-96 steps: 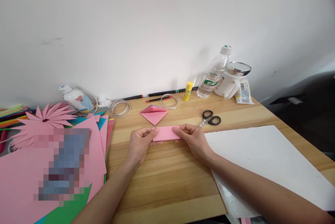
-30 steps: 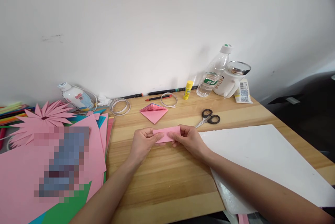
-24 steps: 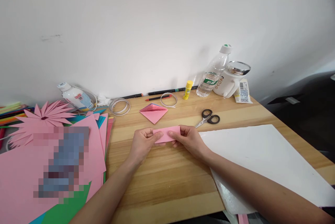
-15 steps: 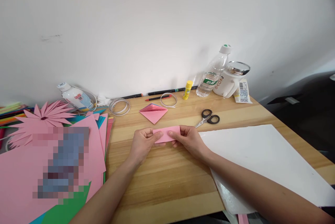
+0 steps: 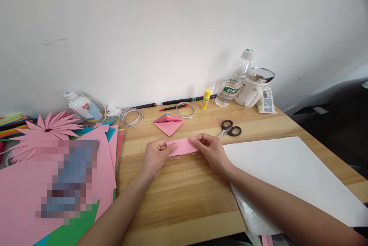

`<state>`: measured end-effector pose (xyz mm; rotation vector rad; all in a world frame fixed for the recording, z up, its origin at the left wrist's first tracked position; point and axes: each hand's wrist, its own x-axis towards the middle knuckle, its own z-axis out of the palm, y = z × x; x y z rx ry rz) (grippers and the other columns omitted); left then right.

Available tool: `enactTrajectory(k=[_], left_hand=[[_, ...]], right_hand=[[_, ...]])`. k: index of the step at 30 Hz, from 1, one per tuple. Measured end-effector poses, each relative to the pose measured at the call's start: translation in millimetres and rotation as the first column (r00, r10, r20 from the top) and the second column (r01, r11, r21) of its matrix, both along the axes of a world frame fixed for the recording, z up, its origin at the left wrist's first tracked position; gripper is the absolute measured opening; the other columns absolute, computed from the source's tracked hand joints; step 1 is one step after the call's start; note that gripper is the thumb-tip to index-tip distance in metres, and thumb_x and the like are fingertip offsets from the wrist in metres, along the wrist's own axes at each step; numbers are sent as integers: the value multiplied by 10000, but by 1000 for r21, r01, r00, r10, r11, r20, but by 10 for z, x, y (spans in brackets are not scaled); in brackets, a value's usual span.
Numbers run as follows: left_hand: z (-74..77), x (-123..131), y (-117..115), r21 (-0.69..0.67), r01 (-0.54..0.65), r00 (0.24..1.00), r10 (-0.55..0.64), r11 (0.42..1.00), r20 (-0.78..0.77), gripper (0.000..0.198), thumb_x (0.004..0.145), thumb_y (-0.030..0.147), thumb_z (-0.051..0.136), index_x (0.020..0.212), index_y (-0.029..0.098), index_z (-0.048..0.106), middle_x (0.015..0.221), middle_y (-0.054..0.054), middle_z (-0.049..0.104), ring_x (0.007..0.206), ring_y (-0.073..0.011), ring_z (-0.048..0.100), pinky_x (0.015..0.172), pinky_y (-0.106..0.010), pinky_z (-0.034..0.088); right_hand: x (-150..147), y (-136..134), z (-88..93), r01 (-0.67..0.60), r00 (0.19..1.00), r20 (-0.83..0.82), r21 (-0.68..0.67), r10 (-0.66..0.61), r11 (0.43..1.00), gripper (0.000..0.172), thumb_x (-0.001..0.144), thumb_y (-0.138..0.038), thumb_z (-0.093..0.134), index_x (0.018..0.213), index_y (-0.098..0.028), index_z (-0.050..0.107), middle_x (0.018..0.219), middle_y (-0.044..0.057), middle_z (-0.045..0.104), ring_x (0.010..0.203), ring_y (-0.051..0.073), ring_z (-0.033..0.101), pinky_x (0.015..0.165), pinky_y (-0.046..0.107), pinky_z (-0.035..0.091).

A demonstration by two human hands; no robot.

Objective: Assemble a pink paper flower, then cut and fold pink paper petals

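A small folded pink paper strip [image 5: 183, 147] lies just above the wooden table [image 5: 184, 196], held at both ends. My left hand [image 5: 154, 156] pinches its left end with thumb and fingers closed. My right hand [image 5: 210, 151] pinches its right end, fingers curled over the top edge. Behind the strip rests a folded pink paper square [image 5: 168, 122] set like a diamond.
Black scissors [image 5: 230, 130] lie right of my hands, above a large white sheet [image 5: 290, 177]. A stack of coloured paper [image 5: 57, 184] and a pink paper flower [image 5: 47, 129] fill the left. A glue stick [image 5: 206, 99], water bottle [image 5: 234, 79], white mug [image 5: 253, 86], tape rings [image 5: 132, 117] and pens line the wall.
My right hand has slid outward to the strip's right end, so more of the pink paper shows between my hands. The left hand has stayed put.
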<state>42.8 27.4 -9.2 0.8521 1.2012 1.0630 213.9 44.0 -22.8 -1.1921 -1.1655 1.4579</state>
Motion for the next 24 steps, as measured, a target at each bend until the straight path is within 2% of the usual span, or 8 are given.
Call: enactTrajectory(k=[8, 13, 18, 24], left_hand=[[67, 22, -15, -50, 121, 991, -119, 991, 55, 349, 624, 320, 735, 856, 86, 619, 827, -111, 708, 680, -211, 679, 629, -328, 566], [28, -1, -16, -54, 217, 975, -213, 975, 66, 340, 629, 245, 741, 894, 60, 636, 869, -151, 703, 732, -230, 682, 681, -323, 555], [10, -11, -20, -59, 213, 977, -210, 975, 42, 350, 630, 262, 739, 904, 64, 645, 874, -158, 705, 732, -233, 684, 668, -312, 553], [42, 13, -23, -58, 167, 986, -167, 984, 15, 347, 576, 272, 768, 836, 76, 648, 801, -119, 714, 675, -209, 683, 656, -309, 558]], right_hand=[[1, -1, -6, 4, 1000, -11, -1, -4, 1000, 351, 624, -485, 691, 619, -154, 573, 603, -1, 578, 540, 108, 492, 516, 229, 390], [2, 3, -9, 21, 1000, 3, -2, -21, 1000, 356, 627, -489, 686, 622, -151, 575, 597, -9, 570, 533, 100, 477, 514, 226, 372], [-8, -11, 4, 23, 999, 36, -4, -23, 1000, 381, 627, -517, 673, 625, -151, 570, 587, -4, 558, 517, 101, 460, 482, 223, 362], [-1, -8, -14, -51, 999, 17, 0, 51, 999, 360, 669, -503, 644, 656, -156, 549, 581, -13, 539, 522, 102, 484, 495, 222, 400]])
